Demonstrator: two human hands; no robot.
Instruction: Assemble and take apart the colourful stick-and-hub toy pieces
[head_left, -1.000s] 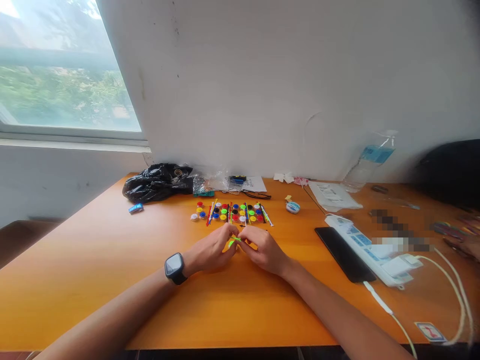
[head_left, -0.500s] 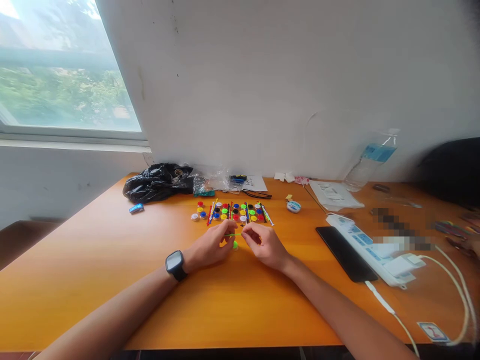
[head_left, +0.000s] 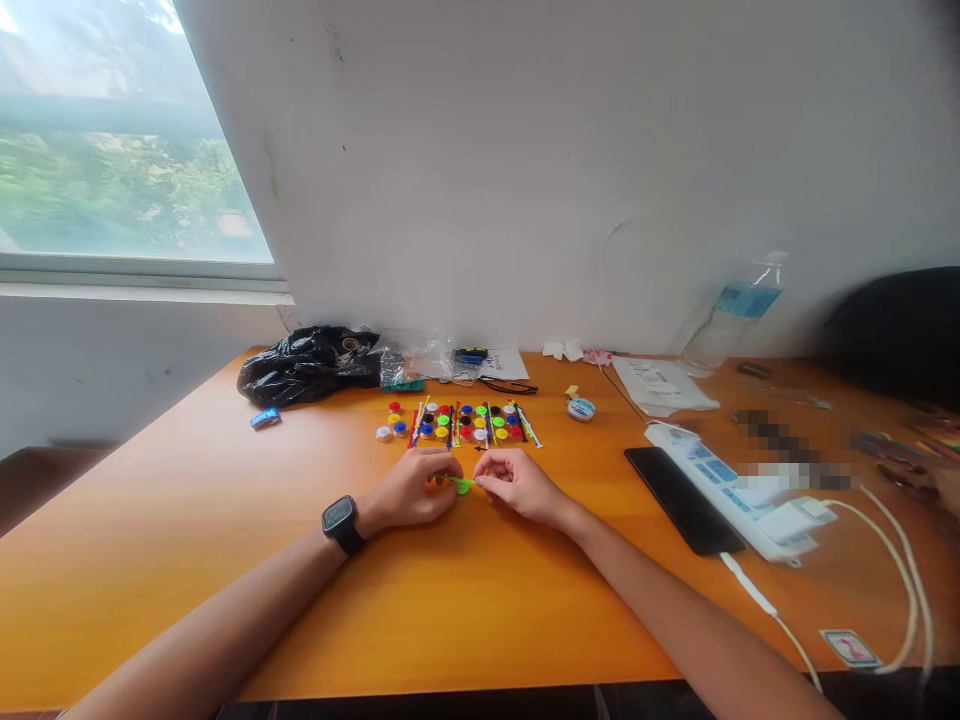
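My left hand (head_left: 411, 490), with a black watch on the wrist, is closed on a thin green plastic stick (head_left: 454, 480). The fingertips of my right hand (head_left: 523, 487) pinch the stick's other end. A small round green piece (head_left: 463, 489) sits at the stick just beneath it, partly covered by my left fingers; whether the two are joined I cannot tell. Just beyond both hands lie rows of small round coloured pieces (head_left: 467, 434) in red, blue, yellow, green, white and black. Bundles of thin coloured sticks (head_left: 531, 426) stand between those rows.
At the back lie a black plastic bag (head_left: 307, 368), clear wrapping (head_left: 409, 358) and papers (head_left: 666, 386). A blue wrapped item (head_left: 265, 418) is on the left. To the right are a round container (head_left: 580, 409), a phone (head_left: 679, 500), a power strip (head_left: 724, 490) and cables.
The stick and the round green piece now look closer together, where a small gap showed before. My left hand has shifted slightly left. The whole view has moved a little.
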